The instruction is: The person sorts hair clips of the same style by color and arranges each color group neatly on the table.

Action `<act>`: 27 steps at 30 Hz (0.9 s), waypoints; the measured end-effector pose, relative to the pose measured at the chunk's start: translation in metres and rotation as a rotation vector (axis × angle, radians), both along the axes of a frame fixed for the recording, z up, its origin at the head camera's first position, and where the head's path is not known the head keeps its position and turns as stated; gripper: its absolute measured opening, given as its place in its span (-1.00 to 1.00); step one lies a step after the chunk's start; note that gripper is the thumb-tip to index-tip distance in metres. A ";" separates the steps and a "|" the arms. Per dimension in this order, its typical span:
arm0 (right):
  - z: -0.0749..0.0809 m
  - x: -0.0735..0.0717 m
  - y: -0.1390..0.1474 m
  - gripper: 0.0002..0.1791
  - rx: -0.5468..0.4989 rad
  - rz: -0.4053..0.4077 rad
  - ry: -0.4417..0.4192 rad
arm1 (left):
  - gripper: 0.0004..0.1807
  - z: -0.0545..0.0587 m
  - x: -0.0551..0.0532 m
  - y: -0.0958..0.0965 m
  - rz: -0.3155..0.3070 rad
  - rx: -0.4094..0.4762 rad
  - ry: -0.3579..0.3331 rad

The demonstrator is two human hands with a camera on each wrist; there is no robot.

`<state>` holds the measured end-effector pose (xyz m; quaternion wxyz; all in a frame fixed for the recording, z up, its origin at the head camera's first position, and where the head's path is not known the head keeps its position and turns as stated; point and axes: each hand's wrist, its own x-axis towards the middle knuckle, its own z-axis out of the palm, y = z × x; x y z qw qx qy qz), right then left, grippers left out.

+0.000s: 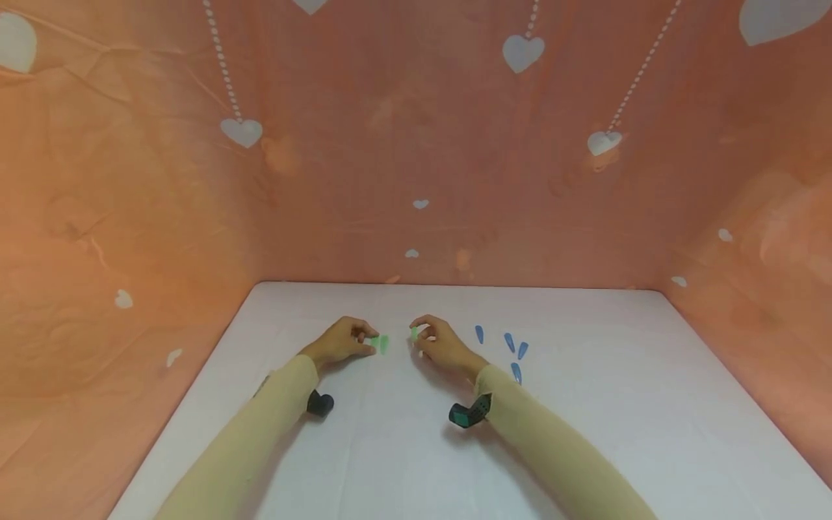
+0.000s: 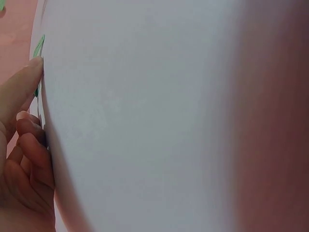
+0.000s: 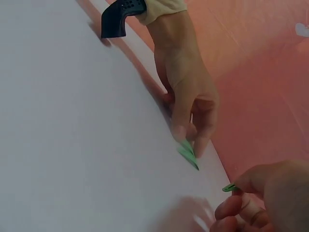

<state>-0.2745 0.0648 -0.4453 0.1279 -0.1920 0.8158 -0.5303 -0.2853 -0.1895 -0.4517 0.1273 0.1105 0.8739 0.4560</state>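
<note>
My left hand [image 1: 343, 339] is low over the white table, its thumb and fingers pinching a green snap hair clip [image 1: 374, 341]. Just right of those fingertips lies a second green hair clip [image 1: 384, 344] on the table. In the left wrist view, the thumb covers the middle of a green clip [image 2: 39, 46]. My right hand [image 1: 444, 349], raised slightly above the surface, pinches another green hair clip [image 1: 414, 334] between thumb and finger; the right wrist view shows this clip [image 3: 230, 187] sticking out at the fingertips.
Several blue hair clips [image 1: 510, 342] lie scattered on the table [image 1: 390, 448] to the right of my right hand, one close beside the right sleeve. Orange cloth [image 1: 416, 166] with pale hearts hangs around the table's back and sides. Dark wrist cameras [image 1: 471, 413] jut from both sleeves.
</note>
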 end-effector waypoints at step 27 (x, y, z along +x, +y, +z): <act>-0.011 -0.008 -0.041 -0.65 0.039 0.029 0.099 | -0.69 -0.002 -0.004 -0.002 -0.030 -0.010 0.029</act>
